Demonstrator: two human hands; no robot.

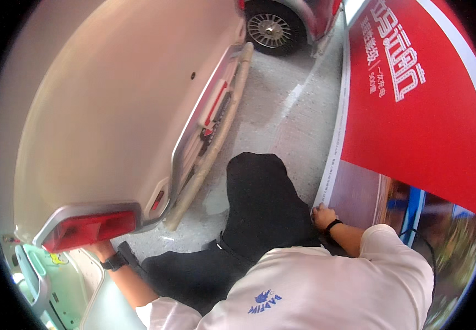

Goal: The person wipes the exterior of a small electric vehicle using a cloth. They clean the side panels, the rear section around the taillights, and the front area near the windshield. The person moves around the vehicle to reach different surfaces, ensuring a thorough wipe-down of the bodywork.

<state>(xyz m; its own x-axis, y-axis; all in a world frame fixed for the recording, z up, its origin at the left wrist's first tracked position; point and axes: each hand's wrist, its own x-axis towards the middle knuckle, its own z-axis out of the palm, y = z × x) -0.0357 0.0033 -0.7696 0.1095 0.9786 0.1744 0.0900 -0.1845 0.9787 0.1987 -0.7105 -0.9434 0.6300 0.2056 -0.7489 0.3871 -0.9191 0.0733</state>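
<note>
My left hand (97, 248) reaches to the red tail light (93, 229) of a pale silver-beige vehicle (114, 123). Most of its fingers are hidden behind the lamp, so their grip cannot be made out. A dark watch (115, 262) is on that wrist. On the other side, my right hand (324, 217) is curled at the white lower border of a large red printed banner (423, 136), with the fingers closed on its edge. A black band (334, 225) circles the right wrist. Between the two hands are my bent legs in black trousers (262, 206).
A beige tubular bumper bar (213, 152) runs along the vehicle's lower edge. Past it, a red vehicle's spoked wheel (270, 29) stands on the concrete floor (262, 107). A light-green vehicle (52, 280) is close at lower left. A thin black cable (431, 247) hangs by the banner.
</note>
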